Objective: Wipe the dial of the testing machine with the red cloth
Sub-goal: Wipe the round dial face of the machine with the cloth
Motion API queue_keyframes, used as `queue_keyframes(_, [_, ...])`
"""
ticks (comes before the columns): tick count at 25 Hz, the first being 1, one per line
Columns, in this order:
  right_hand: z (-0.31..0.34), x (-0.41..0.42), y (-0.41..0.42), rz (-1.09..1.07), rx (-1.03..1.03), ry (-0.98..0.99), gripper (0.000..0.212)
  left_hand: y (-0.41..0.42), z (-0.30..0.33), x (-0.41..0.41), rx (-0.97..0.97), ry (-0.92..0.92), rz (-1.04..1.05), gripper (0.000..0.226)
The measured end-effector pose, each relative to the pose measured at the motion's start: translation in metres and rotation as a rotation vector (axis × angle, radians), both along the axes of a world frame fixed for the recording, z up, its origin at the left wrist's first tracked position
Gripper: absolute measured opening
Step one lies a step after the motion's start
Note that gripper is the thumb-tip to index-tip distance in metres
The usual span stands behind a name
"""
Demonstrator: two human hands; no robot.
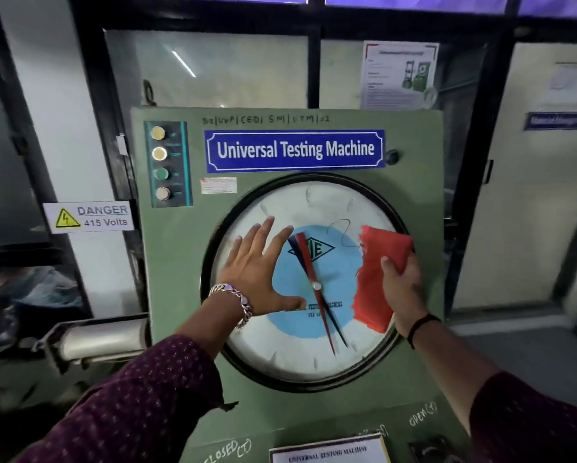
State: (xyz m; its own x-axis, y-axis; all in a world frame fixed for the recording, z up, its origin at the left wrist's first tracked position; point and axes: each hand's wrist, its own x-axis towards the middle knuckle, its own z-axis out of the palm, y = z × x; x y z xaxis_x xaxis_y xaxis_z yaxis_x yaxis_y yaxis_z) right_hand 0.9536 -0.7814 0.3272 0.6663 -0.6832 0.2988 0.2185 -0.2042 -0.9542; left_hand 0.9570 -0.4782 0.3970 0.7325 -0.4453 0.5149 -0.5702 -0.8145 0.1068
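The round dial (pixel 300 355) of the green testing machine (pixel 180 262) has a black rim, a white face, a light blue centre and red and dark pointers. My left hand (pixel 257 272) lies flat and spread on the dial's left half, fingers pointing up. My right hand (pixel 402 289) grips a folded red cloth (pixel 375 279) and presses it against the right side of the dial, near the rim. The cloth covers part of the blue centre's right edge.
A blue "Universal Testing Machine" sign (pixel 295 150) sits above the dial. Round indicator lamps (pixel 160 163) run down the upper left panel. A "DANGER 415 Volts" label (pixel 90 216) is on the left frame. A paper label (pixel 328 452) lies on the ledge below.
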Motion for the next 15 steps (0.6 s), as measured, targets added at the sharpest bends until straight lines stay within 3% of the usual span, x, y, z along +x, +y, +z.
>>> queue_keyframes(4, [0.025, 0.04, -0.007, -0.164, -0.225, -0.066, 0.053, -0.012, -0.004, 0.037, 0.033, -0.049, -0.01, 0.141])
queue_keyframes(7, [0.016, 0.087, 0.033, 0.01, -0.778, 0.18, 0.075, -0.029, 0.002, 0.068, 0.151, -0.083, 0.039, 0.142])
queue_keyframes(9, [-0.009, 0.101, 0.041, 0.03, -0.974, 0.264, 0.084, -0.038, 0.008, 0.095, 0.289, -0.132, 0.106, 0.146])
queue_keyframes(12, [-0.039, 0.099, 0.008, 0.004, -1.081, 0.169, 0.081, -0.042, 0.005, 0.124, 0.459, -0.196, 0.16, 0.163])
queue_keyframes(15, [-0.011, 0.123, 0.012, -0.12, -0.87, 0.2, 0.083, -0.039, -0.006, 0.139, 0.482, -0.275, 0.171, 0.18])
